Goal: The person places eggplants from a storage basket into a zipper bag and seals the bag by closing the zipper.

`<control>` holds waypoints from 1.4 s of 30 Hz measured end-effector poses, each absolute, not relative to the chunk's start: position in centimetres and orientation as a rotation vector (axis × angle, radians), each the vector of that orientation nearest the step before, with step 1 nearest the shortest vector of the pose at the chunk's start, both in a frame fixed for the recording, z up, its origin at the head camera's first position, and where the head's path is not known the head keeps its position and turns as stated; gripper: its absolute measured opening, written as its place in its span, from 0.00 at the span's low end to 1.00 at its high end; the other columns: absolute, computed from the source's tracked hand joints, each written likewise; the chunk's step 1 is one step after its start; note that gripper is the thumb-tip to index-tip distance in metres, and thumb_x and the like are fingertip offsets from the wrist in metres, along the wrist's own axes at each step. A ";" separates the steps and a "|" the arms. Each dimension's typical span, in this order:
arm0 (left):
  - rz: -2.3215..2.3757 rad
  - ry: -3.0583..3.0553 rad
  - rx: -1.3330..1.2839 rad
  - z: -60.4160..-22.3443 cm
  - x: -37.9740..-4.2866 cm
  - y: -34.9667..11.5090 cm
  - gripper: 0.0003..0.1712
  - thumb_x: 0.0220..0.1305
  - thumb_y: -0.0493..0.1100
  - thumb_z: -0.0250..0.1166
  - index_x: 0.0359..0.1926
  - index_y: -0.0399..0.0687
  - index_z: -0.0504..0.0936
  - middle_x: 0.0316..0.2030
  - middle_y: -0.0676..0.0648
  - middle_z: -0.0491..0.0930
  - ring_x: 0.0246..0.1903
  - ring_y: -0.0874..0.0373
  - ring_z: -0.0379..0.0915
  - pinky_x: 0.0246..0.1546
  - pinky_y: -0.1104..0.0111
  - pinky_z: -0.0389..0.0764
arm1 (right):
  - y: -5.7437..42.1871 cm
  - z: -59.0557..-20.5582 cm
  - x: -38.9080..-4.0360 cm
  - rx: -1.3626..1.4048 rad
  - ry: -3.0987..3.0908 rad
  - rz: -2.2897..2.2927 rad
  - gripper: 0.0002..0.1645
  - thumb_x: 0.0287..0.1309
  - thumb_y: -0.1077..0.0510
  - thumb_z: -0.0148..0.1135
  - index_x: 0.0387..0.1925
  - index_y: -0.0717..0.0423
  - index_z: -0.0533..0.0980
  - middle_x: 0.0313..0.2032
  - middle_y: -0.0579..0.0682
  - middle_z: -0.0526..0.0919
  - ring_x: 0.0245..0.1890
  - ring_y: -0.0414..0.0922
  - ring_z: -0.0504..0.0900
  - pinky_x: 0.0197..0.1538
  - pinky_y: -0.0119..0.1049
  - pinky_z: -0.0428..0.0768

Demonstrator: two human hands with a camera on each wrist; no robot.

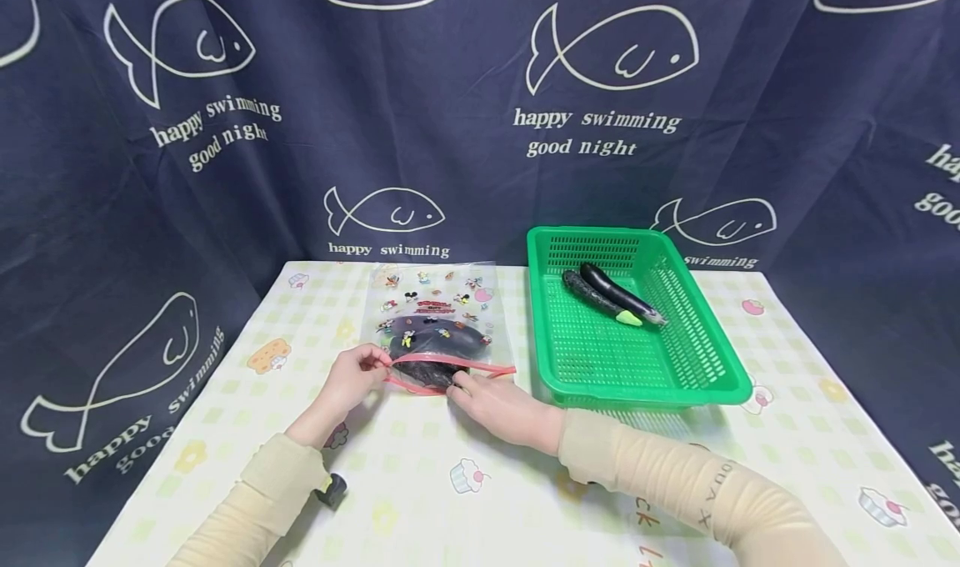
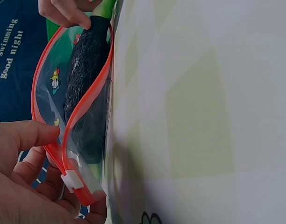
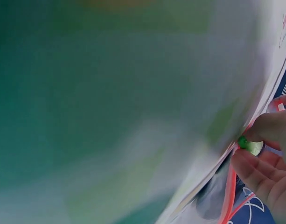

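A clear zip bag with cartoon prints and a red rim lies on the table, its mouth spread toward me. My left hand pinches the left end of the rim, close to the white slider. A dark, wrinkled-skinned eggplant lies inside the opening. With thumb and fingers, my right hand grips its green stem at the right side of the mouth. Deeper in the bag, another dark eggplant shows through the plastic.
Right of the bag stands a green plastic basket. Inside it lie a glossy eggplant and a wrinkled eggplant. A patterned cloth covers the table, and a dark blue curtain hangs behind.
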State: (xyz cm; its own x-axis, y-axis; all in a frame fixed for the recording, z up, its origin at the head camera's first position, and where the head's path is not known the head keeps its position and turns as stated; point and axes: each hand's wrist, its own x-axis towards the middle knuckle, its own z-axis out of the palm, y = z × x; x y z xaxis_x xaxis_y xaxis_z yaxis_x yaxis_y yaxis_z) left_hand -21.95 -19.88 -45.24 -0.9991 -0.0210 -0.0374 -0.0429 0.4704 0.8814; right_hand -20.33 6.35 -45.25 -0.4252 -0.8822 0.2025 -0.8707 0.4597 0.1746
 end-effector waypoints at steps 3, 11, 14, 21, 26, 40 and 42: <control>1.601 2.676 -0.063 -45.3 -22.0 -19.9 0.08 0.50 0.28 0.61 0.34 0.36 0.80 0.25 0.48 0.76 0.26 0.58 0.67 0.25 0.72 0.70 | 6.2 -45.1 -20.3 1.507 -2.441 -0.064 0.15 0.63 0.66 0.50 0.51 0.59 0.70 0.44 0.50 0.68 0.35 0.40 0.74 0.37 0.32 0.79; 1.599 2.683 -0.051 -45.3 -22.0 -19.9 0.08 0.50 0.28 0.61 0.34 0.36 0.80 0.25 0.48 0.76 0.27 0.58 0.68 0.26 0.72 0.71 | 5.7 -44.7 -20.1 1.472 -2.450 -0.102 0.18 0.62 0.64 0.52 0.55 0.59 0.71 0.50 0.52 0.70 0.44 0.44 0.76 0.45 0.34 0.79; 1.608 2.684 -0.035 -45.3 -21.9 -19.9 0.07 0.50 0.29 0.61 0.33 0.36 0.80 0.25 0.47 0.76 0.27 0.58 0.68 0.26 0.72 0.71 | 5.4 -44.6 -19.9 1.459 -2.449 -0.113 0.19 0.61 0.64 0.53 0.55 0.59 0.72 0.50 0.53 0.71 0.44 0.44 0.77 0.44 0.33 0.79; 1.602 2.694 -0.027 -45.3 -22.0 -19.9 0.07 0.50 0.28 0.61 0.33 0.36 0.80 0.25 0.48 0.77 0.26 0.58 0.69 0.26 0.72 0.71 | 4.6 -44.5 -19.8 1.435 -2.469 -0.153 0.20 0.61 0.64 0.52 0.55 0.60 0.71 0.50 0.53 0.71 0.43 0.44 0.76 0.45 0.32 0.78; 1.590 2.701 -0.035 -45.5 -22.1 -19.9 0.07 0.50 0.29 0.62 0.34 0.35 0.80 0.25 0.48 0.76 0.26 0.58 0.68 0.27 0.72 0.71 | 4.0 -45.0 -20.0 1.402 -2.469 -0.182 0.21 0.59 0.66 0.54 0.55 0.62 0.71 0.50 0.53 0.71 0.44 0.45 0.77 0.47 0.32 0.78; 1.592 2.698 -0.034 -45.2 -22.0 -19.7 0.08 0.50 0.29 0.62 0.34 0.36 0.80 0.25 0.48 0.77 0.27 0.58 0.68 0.27 0.71 0.71 | 2.9 -45.3 -20.5 1.389 -2.436 -0.253 0.19 0.57 0.65 0.56 0.52 0.61 0.73 0.48 0.53 0.72 0.41 0.45 0.77 0.40 0.32 0.81; 1.590 2.700 -0.042 -45.2 -22.1 -19.7 0.08 0.50 0.29 0.62 0.34 0.36 0.80 0.25 0.48 0.77 0.27 0.58 0.68 0.28 0.71 0.71 | 2.8 -45.4 -20.7 1.390 -2.435 -0.262 0.20 0.57 0.65 0.56 0.53 0.61 0.73 0.49 0.54 0.71 0.41 0.46 0.77 0.39 0.32 0.81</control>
State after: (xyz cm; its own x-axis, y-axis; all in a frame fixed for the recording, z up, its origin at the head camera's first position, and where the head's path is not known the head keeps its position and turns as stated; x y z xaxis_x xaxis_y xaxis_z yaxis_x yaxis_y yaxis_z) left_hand -22.07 -19.70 -45.21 -0.9996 -0.0191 -0.0210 -0.0276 0.4848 0.8742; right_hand -20.68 2.81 -45.37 -0.4731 -0.8609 0.1873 -0.8013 0.5088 0.3147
